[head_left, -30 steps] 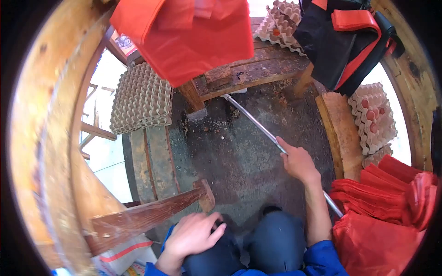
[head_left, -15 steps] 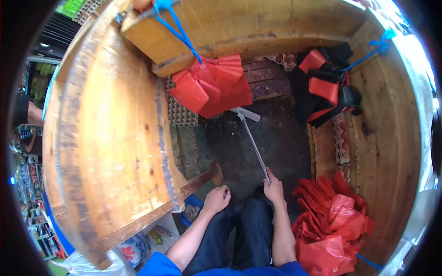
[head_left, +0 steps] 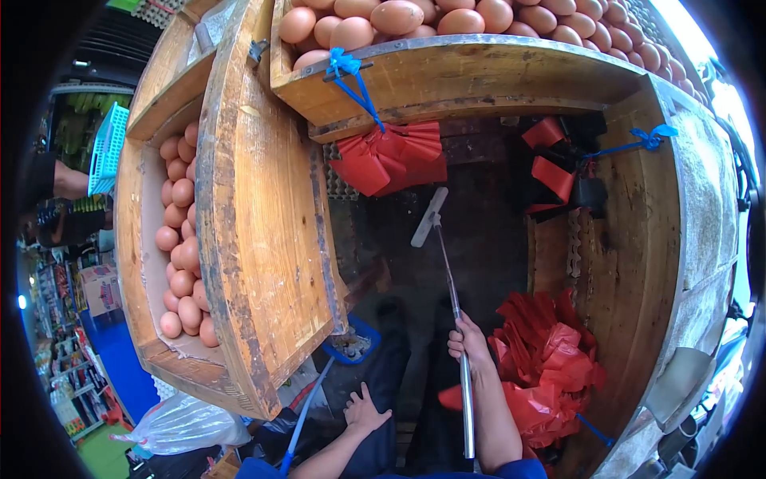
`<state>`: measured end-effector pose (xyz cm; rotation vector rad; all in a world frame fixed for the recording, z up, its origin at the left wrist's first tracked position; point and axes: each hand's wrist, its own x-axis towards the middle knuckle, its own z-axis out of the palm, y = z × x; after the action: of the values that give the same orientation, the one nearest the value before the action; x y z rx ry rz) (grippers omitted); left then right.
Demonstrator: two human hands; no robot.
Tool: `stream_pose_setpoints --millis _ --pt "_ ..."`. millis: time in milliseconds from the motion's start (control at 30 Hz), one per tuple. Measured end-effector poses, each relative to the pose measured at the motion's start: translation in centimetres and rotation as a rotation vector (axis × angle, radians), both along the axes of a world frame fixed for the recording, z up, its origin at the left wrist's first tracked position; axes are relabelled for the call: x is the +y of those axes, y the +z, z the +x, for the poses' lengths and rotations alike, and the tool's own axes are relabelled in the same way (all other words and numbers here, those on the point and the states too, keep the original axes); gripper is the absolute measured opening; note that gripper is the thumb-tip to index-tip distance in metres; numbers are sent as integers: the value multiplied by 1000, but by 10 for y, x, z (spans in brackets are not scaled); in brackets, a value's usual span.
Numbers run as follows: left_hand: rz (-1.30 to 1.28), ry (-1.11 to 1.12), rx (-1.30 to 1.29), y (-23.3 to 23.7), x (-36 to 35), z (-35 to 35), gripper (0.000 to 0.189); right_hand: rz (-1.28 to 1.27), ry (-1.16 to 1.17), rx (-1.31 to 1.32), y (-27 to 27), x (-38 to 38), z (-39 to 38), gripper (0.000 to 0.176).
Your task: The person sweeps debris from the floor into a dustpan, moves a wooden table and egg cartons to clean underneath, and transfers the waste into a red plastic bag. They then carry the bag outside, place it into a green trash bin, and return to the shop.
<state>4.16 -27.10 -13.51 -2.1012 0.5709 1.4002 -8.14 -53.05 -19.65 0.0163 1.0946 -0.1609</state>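
My right hand [head_left: 469,343] is closed around the metal handle of a long floor sweeper [head_left: 448,271]. Its narrow, flat white head [head_left: 430,217] is tilted over the dark floor, and the lower end of the handle runs along my right forearm. My left hand [head_left: 365,409] is empty, fingers spread, above my left leg. Close by it is a blue dustpan [head_left: 353,342] with pale debris in it, its long blue handle slanting down toward my left arm. Red plastic bags [head_left: 550,359] hang in a bunch beside my right forearm.
Wooden bins of brown eggs stand ahead [head_left: 463,21] and at left [head_left: 182,263]. A red bag bundle [head_left: 389,160] hangs on blue string, black and red bags [head_left: 558,172] at right. A clear plastic bag [head_left: 187,423] lies lower left. Another person's arm [head_left: 70,180] shows far left.
The view has shifted, bringing the eggs into sight. The sweeper's head has turned, and more handle shows below my right hand. My left hand, curled before, is lower with its fingers spread.
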Motion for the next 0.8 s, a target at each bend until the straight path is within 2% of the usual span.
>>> stream_pose_setpoints --millis 133,200,300,333,400,467,500,567,600,667,700,767,800 --pt "1 -25 -6 -5 10 -22 105 8 24 -44 -31 -25 15 37" --pt "9 -34 -17 -7 13 -29 103 250 -115 -158 -69 -39 33 30" --pt "10 -32 -19 -9 21 -36 102 152 24 -139 -114 -43 69 21" --pt "5 -9 -2 -11 26 -38 102 146 35 -141 -114 -40 78 21" --pt "-2 22 11 -14 34 -38 101 29 189 79 -114 -32 91 20" --pt "-48 113 60 -9 45 -36 94 23 211 103 -105 -16 82 24" --pt "-58 120 58 -7 51 -34 94 31 228 142 -100 -7 75 19" --pt "-192 266 104 -1 65 -28 77 28 253 179 -85 4 62 15" --pt "-200 272 101 2 72 -23 77 17 230 136 -72 9 56 20" --pt "-431 292 59 4 82 -21 58 3 219 94 -60 7 59 26" --pt "-494 283 -23 22 64 -15 48 -3 203 83 -58 3 63 23" --pt "-693 216 -154 36 54 -1 45 -11 194 75 -66 -6 76 21" --pt "-793 158 -228 43 50 7 44 4 202 86 -78 -12 84 15"
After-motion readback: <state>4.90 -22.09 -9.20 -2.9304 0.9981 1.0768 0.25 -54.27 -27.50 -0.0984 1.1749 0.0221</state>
